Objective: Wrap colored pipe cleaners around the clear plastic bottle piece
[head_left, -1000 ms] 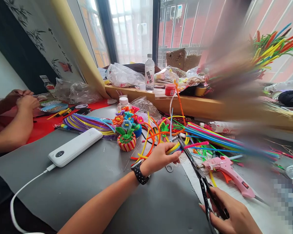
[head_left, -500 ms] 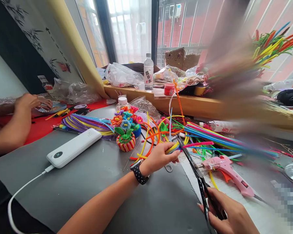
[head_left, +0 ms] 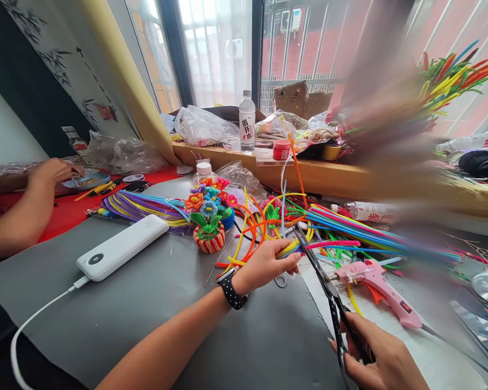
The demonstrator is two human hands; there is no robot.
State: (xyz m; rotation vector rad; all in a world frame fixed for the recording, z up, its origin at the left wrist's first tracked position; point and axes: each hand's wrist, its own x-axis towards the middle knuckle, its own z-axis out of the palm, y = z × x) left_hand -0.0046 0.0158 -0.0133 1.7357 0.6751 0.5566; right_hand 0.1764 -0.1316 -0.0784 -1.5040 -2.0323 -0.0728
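My left hand (head_left: 268, 262), with a black dotted watch band at its wrist, is closed around a short bundle of fuzzy pipe cleaners (head_left: 289, 249), yellow and blue. My right hand (head_left: 384, 349) grips the handles of black scissors (head_left: 329, 290). Their blades point up and away, close to the right end of the bundle; whether they touch it I cannot tell. A pink pipe cleaner (head_left: 335, 244) extends to the right from behind the blades. Just right of the scissors lies a pink glue gun (head_left: 384, 287) on white paper.
A pot of pipe-cleaner flowers (head_left: 209, 238) and a white power bank (head_left: 122, 246) stand left of my hands. More pipe cleaners (head_left: 358, 227) lie behind. At far left, another person's hand (head_left: 55, 170) is over a blue dish (head_left: 91, 180). A blurred shape covers the right side.
My hands and the scissors stay almost in place. At the left, the other person's hand has shifted slightly, uncovering more of the blue dish.
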